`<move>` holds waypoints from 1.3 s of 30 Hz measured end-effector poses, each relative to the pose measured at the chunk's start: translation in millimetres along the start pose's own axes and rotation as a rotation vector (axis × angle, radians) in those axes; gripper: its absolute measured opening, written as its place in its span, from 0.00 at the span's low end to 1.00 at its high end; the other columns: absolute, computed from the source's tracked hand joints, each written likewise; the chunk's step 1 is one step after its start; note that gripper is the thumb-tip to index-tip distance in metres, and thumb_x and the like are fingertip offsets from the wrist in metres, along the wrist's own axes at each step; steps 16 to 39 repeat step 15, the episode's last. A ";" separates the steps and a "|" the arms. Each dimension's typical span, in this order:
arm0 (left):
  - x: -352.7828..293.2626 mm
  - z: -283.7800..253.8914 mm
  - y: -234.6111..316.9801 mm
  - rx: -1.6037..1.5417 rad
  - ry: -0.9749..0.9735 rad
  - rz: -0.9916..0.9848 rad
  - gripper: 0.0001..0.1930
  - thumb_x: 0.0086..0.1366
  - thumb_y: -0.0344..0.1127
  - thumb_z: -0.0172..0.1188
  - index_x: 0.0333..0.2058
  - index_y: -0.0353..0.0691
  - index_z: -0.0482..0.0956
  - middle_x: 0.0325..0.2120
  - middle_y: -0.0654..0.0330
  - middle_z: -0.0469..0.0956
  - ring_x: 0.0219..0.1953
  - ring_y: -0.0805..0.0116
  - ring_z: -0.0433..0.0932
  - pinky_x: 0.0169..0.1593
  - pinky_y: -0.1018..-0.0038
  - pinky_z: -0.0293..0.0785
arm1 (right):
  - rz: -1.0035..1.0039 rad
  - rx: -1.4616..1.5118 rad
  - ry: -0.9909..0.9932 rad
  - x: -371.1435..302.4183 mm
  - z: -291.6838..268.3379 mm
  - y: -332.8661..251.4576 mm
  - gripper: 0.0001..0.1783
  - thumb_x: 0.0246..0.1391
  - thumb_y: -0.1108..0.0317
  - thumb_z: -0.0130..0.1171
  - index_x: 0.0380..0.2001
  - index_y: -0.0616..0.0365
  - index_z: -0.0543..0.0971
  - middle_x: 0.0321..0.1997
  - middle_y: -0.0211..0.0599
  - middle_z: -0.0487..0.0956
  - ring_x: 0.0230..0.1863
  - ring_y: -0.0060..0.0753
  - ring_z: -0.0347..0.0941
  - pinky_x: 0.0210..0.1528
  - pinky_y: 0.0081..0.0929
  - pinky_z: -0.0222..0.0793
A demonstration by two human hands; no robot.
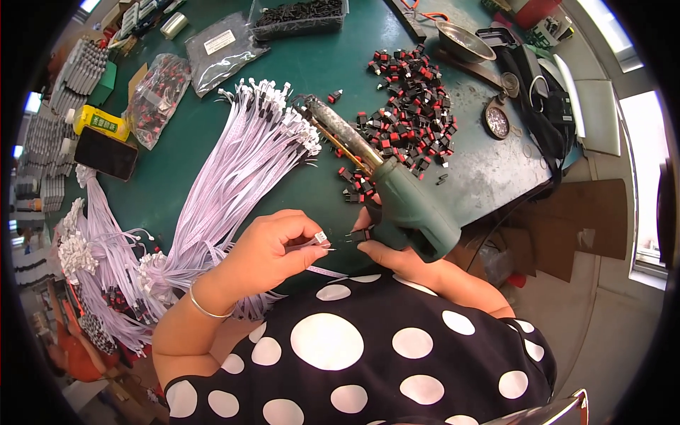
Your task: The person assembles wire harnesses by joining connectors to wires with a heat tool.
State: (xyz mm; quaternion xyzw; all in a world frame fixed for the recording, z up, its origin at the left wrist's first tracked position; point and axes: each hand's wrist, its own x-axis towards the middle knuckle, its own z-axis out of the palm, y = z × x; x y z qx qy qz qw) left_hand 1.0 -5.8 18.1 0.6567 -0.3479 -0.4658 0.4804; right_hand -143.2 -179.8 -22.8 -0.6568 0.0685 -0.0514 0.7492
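My left hand [265, 248] pinches the end of a white wire lead with a small white tag [321, 238] by its tip. Across a narrow gap, my right hand [393, 255] grips a small black rocker switch [363, 234] between thumb and fingers, its thin metal pins pointing left. A green soldering gun [416, 205] covers part of that hand, its metal barrel slanting up and left; whether the hand touches it is hidden. A thick bundle of white wire leads [234, 163] lies just beyond my left hand. Black-and-red switches [414, 106] are heaped beyond the gun.
More white leads [106, 248] hang at the left. A phone [106, 153], a yellow bottle [103, 122] and bagged parts [159, 95] lie at far left. At the back are a tub of black parts [297, 18] and a metal bowl [465, 41]; a cable [510, 205] crosses the table's right edge.
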 end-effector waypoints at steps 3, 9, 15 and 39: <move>-2.3 2.9 1.9 0.234 0.028 0.082 0.05 0.53 0.27 0.60 0.29 0.33 0.75 0.22 0.62 0.71 0.22 0.78 0.69 0.25 0.82 0.64 | -0.016 -0.089 -0.063 3.4 2.1 -4.1 0.30 0.42 0.81 0.55 0.50 0.57 0.60 0.36 0.34 0.69 0.39 0.23 0.65 0.42 0.24 0.63; -5.7 3.4 1.3 0.259 0.047 0.087 0.05 0.52 0.27 0.59 0.29 0.33 0.75 0.21 0.62 0.71 0.21 0.77 0.69 0.25 0.80 0.64 | -0.068 -0.045 0.078 6.5 12.3 -0.4 0.14 0.44 0.77 0.58 0.37 0.59 0.71 0.32 0.30 0.71 0.33 0.21 0.68 0.36 0.21 0.66; -5.0 6.0 -13.7 -0.010 0.084 0.013 0.04 0.55 0.28 0.58 0.29 0.34 0.76 0.24 0.63 0.71 0.25 0.77 0.70 0.28 0.81 0.65 | 0.012 -0.090 0.056 9.7 14.7 -0.1 0.14 0.45 0.75 0.59 0.38 0.58 0.72 0.35 0.31 0.73 0.35 0.21 0.70 0.39 0.20 0.67; -5.0 6.0 -13.7 -0.010 0.084 0.013 0.04 0.55 0.28 0.58 0.29 0.34 0.76 0.24 0.63 0.71 0.25 0.77 0.70 0.28 0.81 0.65 | 0.012 -0.090 0.056 9.7 14.7 -0.1 0.14 0.45 0.75 0.59 0.38 0.58 0.72 0.35 0.31 0.73 0.35 0.21 0.70 0.39 0.20 0.67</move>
